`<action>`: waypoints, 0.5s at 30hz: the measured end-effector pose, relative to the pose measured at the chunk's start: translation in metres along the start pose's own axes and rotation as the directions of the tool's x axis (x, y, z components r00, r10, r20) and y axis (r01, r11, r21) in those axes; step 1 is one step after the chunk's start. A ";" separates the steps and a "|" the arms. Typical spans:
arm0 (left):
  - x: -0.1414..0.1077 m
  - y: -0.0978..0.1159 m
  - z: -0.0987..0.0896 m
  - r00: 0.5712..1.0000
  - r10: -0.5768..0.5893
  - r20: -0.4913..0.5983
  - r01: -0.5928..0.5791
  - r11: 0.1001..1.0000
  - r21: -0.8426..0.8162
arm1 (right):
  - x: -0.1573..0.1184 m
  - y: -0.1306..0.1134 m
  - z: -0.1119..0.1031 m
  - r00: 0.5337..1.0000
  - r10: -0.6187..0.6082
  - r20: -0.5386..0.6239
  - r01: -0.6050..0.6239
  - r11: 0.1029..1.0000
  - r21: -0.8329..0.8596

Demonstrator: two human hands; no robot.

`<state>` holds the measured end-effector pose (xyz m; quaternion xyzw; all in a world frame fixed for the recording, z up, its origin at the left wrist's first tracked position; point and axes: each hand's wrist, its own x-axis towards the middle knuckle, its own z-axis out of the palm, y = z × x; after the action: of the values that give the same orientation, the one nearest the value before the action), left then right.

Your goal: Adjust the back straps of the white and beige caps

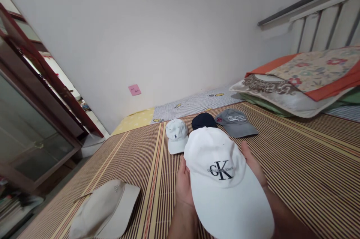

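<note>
Between my two hands is a white baseball cap with black and grey lettering, its brim towards me. My left hand grips its left side, and my right hand grips its right side; the cap covers most of the fingers. Behind it on the striped mat lie a pale cap with a small dark logo, a dark navy cap partly hidden by the held one, and a grey cap with white lettering. A beige cap rests on its side at the lower left.
The striped bamboo mat covers the bed. Folded bedding with a floral orange-edged cover is stacked at the right, below a radiator. A pink note sticks to the wall. At the left stands a glass-paned door.
</note>
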<state>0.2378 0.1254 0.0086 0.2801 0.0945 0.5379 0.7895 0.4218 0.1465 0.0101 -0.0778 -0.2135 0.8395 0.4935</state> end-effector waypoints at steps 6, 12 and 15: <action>-0.001 0.007 -0.011 1.000 -0.030 0.002 0.030 1.000 -0.001 | 0.000 -0.001 0.009 1.000 -0.019 -0.011 0.019 0.999 0.034; -0.003 0.009 -0.023 1.000 0.015 -0.010 -0.014 0.999 0.035 | 0.000 0.004 0.022 0.997 -0.060 -0.049 0.063 0.996 0.059; -0.003 0.009 -0.022 0.999 0.027 -0.017 -0.027 0.999 0.028 | 0.002 0.003 0.015 0.997 -0.063 -0.048 0.066 0.997 0.048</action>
<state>0.2194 0.1323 -0.0047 0.2875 0.1051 0.5496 0.7773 0.4132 0.1426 0.0227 -0.0782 -0.1835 0.8261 0.5270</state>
